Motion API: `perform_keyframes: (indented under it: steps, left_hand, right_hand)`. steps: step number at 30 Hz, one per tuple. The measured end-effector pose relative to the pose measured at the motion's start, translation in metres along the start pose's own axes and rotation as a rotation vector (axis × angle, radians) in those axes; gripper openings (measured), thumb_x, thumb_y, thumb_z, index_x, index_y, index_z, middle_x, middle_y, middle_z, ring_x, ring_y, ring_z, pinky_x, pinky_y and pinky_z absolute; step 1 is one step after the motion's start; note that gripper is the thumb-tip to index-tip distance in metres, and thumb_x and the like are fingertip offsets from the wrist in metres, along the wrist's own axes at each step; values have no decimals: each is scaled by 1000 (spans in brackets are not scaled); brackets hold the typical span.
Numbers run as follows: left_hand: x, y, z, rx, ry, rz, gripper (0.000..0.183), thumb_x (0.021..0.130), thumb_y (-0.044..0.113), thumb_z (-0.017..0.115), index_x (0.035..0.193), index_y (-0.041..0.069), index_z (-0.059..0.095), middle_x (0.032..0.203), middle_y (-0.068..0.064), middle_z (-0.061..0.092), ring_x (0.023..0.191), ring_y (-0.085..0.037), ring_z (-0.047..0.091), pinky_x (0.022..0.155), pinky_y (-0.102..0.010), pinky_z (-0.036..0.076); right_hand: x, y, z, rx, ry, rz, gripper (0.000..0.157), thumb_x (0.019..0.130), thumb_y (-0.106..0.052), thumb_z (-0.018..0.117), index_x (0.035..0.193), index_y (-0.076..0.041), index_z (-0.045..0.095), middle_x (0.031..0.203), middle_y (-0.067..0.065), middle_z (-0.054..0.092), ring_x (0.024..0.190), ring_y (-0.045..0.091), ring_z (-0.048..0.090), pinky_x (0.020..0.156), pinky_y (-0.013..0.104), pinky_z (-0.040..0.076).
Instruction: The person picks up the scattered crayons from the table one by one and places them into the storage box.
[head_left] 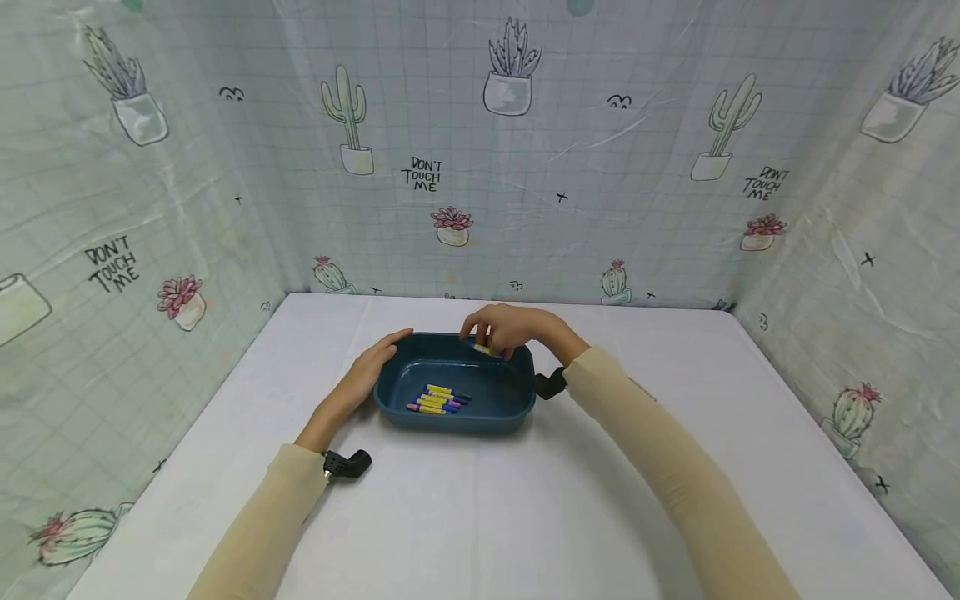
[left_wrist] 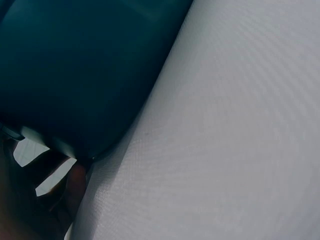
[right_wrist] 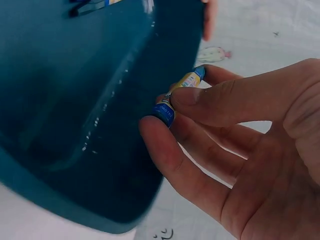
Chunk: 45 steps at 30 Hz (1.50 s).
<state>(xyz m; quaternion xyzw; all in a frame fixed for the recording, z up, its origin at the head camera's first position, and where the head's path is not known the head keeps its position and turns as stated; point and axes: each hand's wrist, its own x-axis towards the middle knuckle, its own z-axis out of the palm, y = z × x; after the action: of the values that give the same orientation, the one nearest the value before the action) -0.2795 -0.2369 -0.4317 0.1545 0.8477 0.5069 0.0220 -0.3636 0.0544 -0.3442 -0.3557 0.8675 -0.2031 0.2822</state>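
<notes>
A dark teal plastic tub (head_left: 457, 425) sits on the white table. Along its left side lies my left hand (head_left: 365, 371), with extended fingers touching the rim and outer wall; the left wrist view shows the fingertips (left_wrist: 76, 182) against the wall, low by the table. My right hand (head_left: 512, 327) is over the tub's back right part and pinches a crayon (right_wrist: 187, 86) between thumb and fingers. This crayon has a yellow wrapper with blue bands and a blue-green tip. Several crayons (head_left: 438, 400) in yellow and blue wrappers lie together on the tub floor, front left.
White cloth covers the table (head_left: 465, 517) around the tub. A curtain (head_left: 525, 233) printed with cacti hangs behind it and on both sides. Black wrist cameras are strapped to both wrists, the right one (head_left: 551, 383) close beside the tub's right wall.
</notes>
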Motion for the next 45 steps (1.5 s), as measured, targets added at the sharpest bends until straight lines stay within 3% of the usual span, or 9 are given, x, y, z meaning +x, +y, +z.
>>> perform_keyframes:
  steps: [1,8,16,25,30,37,45]
  left_hand:
    - [0,0,0,-1,-1,-3,49,113,16,29,160,10,38,169,-13,33,159,-39,23,129,-63,16]
    - [13,-40,4,18,38,4,48,114,34,28,160,30,39,169,-1,34,160,-31,22,129,-62,15]
    - [13,-40,5,24,35,11,49,114,34,27,161,27,39,169,-4,34,160,-34,23,128,-65,15]
    - [16,-40,4,-1,11,-2,49,115,26,25,163,22,34,171,-7,30,161,-37,19,128,-67,11]
    - [16,-39,4,5,18,12,49,114,29,26,162,25,37,170,-5,33,160,-35,22,128,-65,14]
    - [14,-40,4,12,33,12,47,114,34,28,160,31,40,169,-1,35,160,-33,24,128,-65,15]
    - [14,-39,3,5,15,10,49,114,26,26,162,21,37,170,-7,32,160,-36,22,128,-65,13]
  right_hand:
    - [3,0,1,2,-12,-4,56,92,9,62,142,-16,61,130,16,65,105,23,68,72,33,65]
    - [22,-4,11,41,-90,10,60,90,12,62,144,-15,61,126,15,66,106,23,67,74,34,65]
    - [39,-5,24,21,-135,11,56,92,11,63,141,-17,64,117,13,67,104,21,68,71,36,66]
    - [50,-11,33,66,-180,59,55,94,12,61,138,-20,64,124,15,63,108,26,68,75,39,66]
    - [53,-14,37,97,-206,83,56,93,13,61,138,-21,63,127,17,61,105,27,69,76,40,66]
    - [57,-17,40,88,-231,110,57,94,11,62,141,-21,61,132,17,61,115,26,65,79,41,66]
    - [59,-23,43,62,-236,98,54,95,9,61,141,-19,60,128,16,63,107,26,67,78,42,66]
